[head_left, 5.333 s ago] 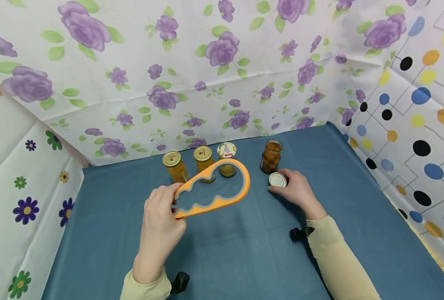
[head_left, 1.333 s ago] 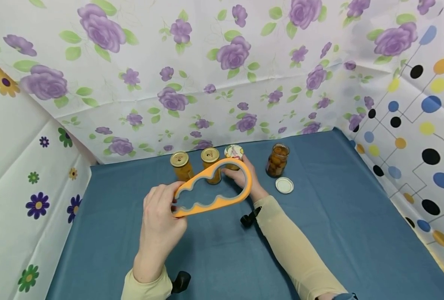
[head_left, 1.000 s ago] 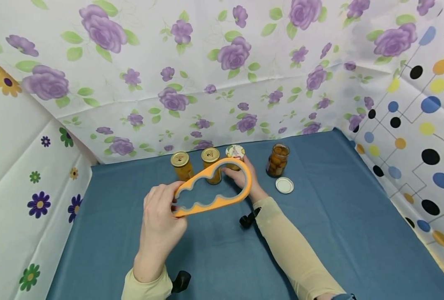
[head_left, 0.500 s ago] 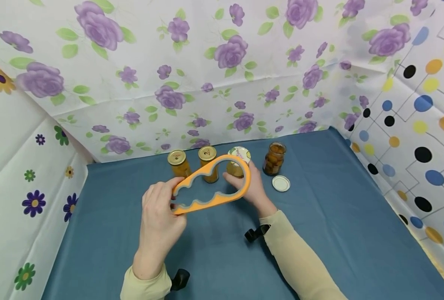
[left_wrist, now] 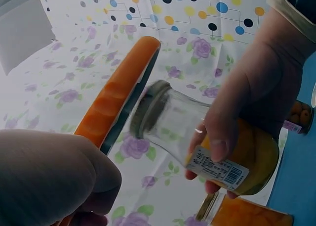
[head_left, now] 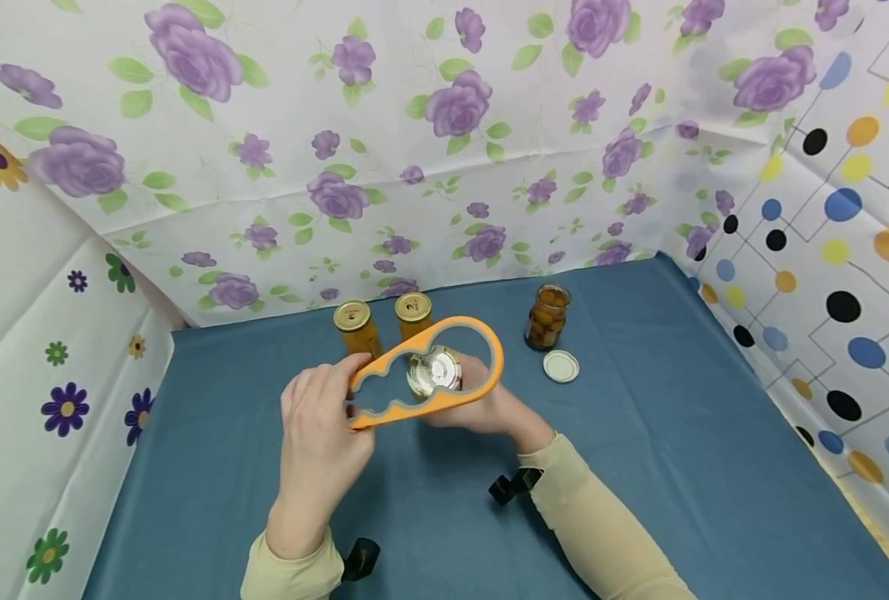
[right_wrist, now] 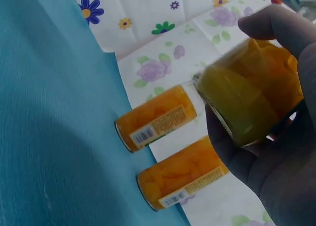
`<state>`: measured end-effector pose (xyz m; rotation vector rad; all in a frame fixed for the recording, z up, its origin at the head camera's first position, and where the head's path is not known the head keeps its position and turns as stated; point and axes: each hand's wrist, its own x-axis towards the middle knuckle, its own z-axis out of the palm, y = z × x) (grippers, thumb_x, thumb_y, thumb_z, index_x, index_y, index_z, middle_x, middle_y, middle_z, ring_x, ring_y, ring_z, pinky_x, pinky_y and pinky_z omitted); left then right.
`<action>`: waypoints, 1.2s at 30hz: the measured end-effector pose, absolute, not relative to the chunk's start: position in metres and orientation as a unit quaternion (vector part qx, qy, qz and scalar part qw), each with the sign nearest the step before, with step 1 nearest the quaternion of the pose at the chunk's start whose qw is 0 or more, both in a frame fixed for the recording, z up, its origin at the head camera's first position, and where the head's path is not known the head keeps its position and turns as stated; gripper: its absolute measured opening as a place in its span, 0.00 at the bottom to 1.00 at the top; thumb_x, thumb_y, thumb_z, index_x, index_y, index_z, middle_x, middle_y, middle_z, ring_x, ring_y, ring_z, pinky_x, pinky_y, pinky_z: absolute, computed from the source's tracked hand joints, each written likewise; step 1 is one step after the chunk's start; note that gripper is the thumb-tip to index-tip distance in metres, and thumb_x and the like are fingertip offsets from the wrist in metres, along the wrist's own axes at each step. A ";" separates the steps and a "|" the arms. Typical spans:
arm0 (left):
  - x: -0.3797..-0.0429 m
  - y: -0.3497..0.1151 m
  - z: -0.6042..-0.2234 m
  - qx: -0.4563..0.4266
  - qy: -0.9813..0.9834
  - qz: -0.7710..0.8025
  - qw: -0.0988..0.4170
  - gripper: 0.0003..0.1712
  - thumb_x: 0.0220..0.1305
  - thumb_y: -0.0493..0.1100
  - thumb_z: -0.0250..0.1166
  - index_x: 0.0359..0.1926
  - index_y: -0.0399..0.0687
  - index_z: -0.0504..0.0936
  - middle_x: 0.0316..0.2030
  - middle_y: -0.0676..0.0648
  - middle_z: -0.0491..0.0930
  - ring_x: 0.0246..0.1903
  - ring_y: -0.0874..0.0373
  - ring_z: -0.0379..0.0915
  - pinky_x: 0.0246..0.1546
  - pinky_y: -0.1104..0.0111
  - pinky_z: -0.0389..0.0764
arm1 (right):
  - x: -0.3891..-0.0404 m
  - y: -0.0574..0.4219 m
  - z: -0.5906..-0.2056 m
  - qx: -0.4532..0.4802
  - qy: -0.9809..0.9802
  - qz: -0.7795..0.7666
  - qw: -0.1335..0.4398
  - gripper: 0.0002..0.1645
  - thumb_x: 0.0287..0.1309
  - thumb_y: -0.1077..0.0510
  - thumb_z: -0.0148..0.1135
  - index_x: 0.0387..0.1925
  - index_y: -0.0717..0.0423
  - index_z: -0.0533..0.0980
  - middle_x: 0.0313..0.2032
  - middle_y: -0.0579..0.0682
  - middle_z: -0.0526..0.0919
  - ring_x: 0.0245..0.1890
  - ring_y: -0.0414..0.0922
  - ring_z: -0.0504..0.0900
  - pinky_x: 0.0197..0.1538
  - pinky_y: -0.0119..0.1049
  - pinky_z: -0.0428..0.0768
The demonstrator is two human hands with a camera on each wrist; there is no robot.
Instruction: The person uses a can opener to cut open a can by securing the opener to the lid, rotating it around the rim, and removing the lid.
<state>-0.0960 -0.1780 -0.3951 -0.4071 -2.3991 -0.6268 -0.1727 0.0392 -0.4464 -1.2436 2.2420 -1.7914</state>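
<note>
My left hand (head_left: 320,442) grips the end of an orange jar opener (head_left: 496,354), a long loop with a scalloped grey inner edge. My right hand (head_left: 492,410) holds a glass jar (left_wrist: 259,159) round its body, with orange-yellow fruit inside. Its metal lid (head_left: 435,372) shows through the opener's loop in the head view. In the left wrist view the jar lies tilted, its lid close to the opener's edge. A white barcode label (left_wrist: 217,167) is on its side, by my right thumb. The right wrist view shows the jar's base towards the camera.
Two gold-lidded jars of orange fruit, one on the left (head_left: 357,329) and one beside it (head_left: 414,307), stand at the back. To the right are a lidless jar of brown round pieces (head_left: 546,317) and a loose white lid (head_left: 561,367).
My right hand has let go of the white lid, gripped the jar with the patterned lid, lifted it from the back row and tilted it towards the opener. The left hand has hardly moved.
</note>
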 end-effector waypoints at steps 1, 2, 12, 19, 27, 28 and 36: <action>-0.096 -0.178 -0.395 -0.154 -0.908 -0.236 0.309 0.32 0.47 0.24 0.54 0.56 0.44 0.79 0.29 0.47 0.73 0.35 0.49 0.66 0.56 0.44 0.64 | -0.172 0.038 -0.446 -0.397 0.715 -0.575 0.017 0.28 0.49 0.65 0.73 0.53 0.53 0.74 0.42 0.47 0.80 0.37 0.41 0.77 0.38 0.41 0.79; -0.097 -0.178 -0.395 -0.154 -0.908 -0.237 0.309 0.32 0.47 0.24 0.54 0.56 0.44 0.79 0.29 0.47 0.73 0.35 0.49 0.66 0.56 0.43 0.64 | -0.171 0.037 -0.445 -0.395 0.716 -0.575 0.023 0.28 0.49 0.64 0.74 0.53 0.50 0.75 0.42 0.45 0.80 0.36 0.41 0.77 0.36 0.40 0.79; -0.097 -0.176 -0.400 -0.159 -0.923 -0.223 0.272 0.33 0.45 0.24 0.61 0.56 0.46 0.80 0.29 0.50 0.72 0.38 0.48 0.67 0.50 0.43 0.68 | -0.186 0.037 -0.470 -0.402 0.767 -0.496 0.068 0.28 0.52 0.48 0.72 0.54 0.48 0.74 0.39 0.43 0.80 0.33 0.39 0.76 0.35 0.38 0.78; -0.097 -0.172 -0.405 -0.136 -0.951 -0.170 0.220 0.39 0.47 0.26 0.66 0.64 0.48 0.75 0.30 0.48 0.71 0.31 0.50 0.63 0.25 0.60 0.61 | -0.190 0.039 -0.474 -0.440 0.773 -0.457 0.026 0.31 0.47 0.46 0.75 0.52 0.52 0.74 0.40 0.42 0.80 0.35 0.36 0.77 0.38 0.37 0.79; -0.099 -0.164 -0.417 -0.112 -0.963 -0.123 0.212 0.52 0.51 0.23 0.63 0.77 0.47 0.55 0.35 0.39 0.72 0.31 0.45 0.62 0.22 0.58 0.63 | -0.191 0.041 -0.475 -0.421 0.789 -0.447 0.019 0.31 0.43 0.46 0.76 0.49 0.49 0.75 0.38 0.41 0.79 0.35 0.36 0.75 0.39 0.38 0.78; -0.099 -0.163 -0.418 -0.108 -0.965 -0.123 0.207 0.53 0.51 0.23 0.62 0.77 0.47 0.53 0.35 0.38 0.72 0.31 0.44 0.61 0.22 0.58 0.63 | -0.191 0.041 -0.475 -0.415 0.792 -0.446 0.024 0.31 0.43 0.47 0.76 0.49 0.48 0.74 0.38 0.40 0.79 0.35 0.36 0.75 0.39 0.38 0.78; -0.101 -0.157 -0.424 -0.103 -0.975 -0.139 0.137 0.70 0.44 0.22 0.68 0.79 0.61 0.37 0.38 0.40 0.67 0.32 0.46 0.55 0.28 0.57 0.59 | -0.191 0.047 -0.475 -0.403 0.797 -0.449 0.035 0.33 0.42 0.52 0.76 0.52 0.45 0.72 0.40 0.41 0.77 0.36 0.37 0.75 0.41 0.37 0.78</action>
